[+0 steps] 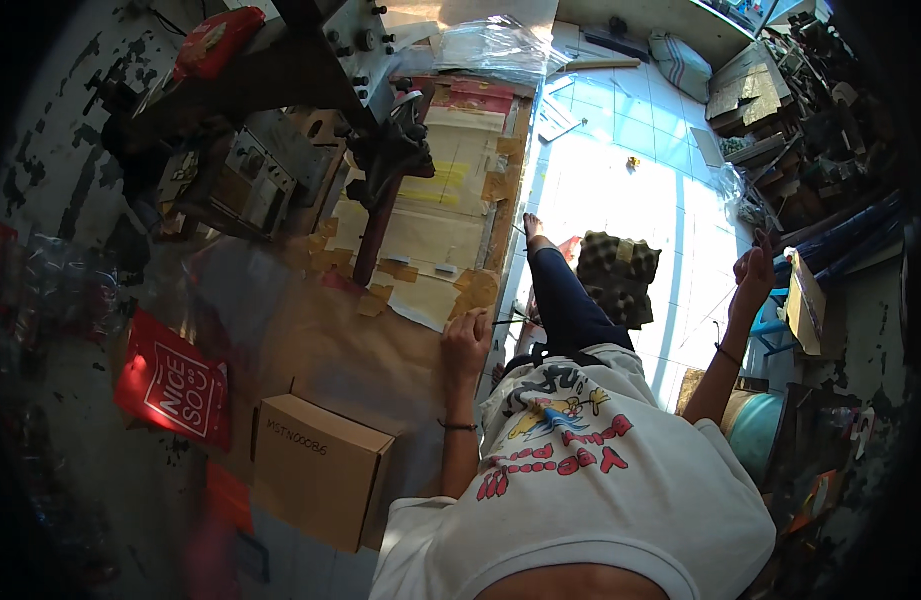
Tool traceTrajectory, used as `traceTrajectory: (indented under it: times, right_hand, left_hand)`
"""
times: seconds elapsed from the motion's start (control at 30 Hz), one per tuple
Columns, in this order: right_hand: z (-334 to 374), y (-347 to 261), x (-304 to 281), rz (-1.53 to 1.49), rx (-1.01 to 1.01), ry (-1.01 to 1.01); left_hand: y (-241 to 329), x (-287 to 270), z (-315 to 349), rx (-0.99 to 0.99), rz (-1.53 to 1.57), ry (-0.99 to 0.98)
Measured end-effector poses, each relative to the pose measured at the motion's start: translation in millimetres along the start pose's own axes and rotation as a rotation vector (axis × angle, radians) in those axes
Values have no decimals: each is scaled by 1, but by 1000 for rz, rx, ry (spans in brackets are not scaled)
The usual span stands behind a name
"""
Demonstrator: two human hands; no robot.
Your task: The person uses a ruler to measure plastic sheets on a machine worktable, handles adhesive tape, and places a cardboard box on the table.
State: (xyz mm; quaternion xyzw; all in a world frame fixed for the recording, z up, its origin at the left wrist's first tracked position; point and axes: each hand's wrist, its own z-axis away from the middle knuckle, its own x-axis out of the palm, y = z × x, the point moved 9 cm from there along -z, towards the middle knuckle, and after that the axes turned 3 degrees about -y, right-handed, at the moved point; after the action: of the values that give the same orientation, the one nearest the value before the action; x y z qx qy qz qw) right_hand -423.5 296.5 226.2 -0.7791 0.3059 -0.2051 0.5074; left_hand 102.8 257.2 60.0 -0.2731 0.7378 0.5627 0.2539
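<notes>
Looks to me like an in-between step — hands well apart, nothing obviously being worked on. Left hand (466, 338) is curled by the edge of the taped, papered bench (436, 235), with a thin dark rod (507, 322) sticking out just right of it; can't tell if it's actually gripped. Right hand (754, 278) is out on the far side, fingers bent, and I can't see anything in it for sure. Dark bumpy foam (616, 280) sits between them, cardboard box (316, 470) near the left hand on the body side. My guess — any bench work next calls for bringing the right hand over.
</notes>
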Motion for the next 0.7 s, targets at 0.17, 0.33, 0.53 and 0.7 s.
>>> traceTrajectory:
  times: [0.17,0.33,0.53,0.7]
  right_hand:
    - [-75,-12,95,147,-72,-91]
    - [-154,18,181,266,-115,-139]
    - [-236,154,416,493,-105,-568]
    - [-265,246,593,579,-220,-988]
  left_hand:
    - [-2,4,-16,22,-27,33]
    - [6,9,-21,62,-184,-55]
    - [-9,23,11,42,-335,-46]
    - [-7,34,6,-202,-508,-7]
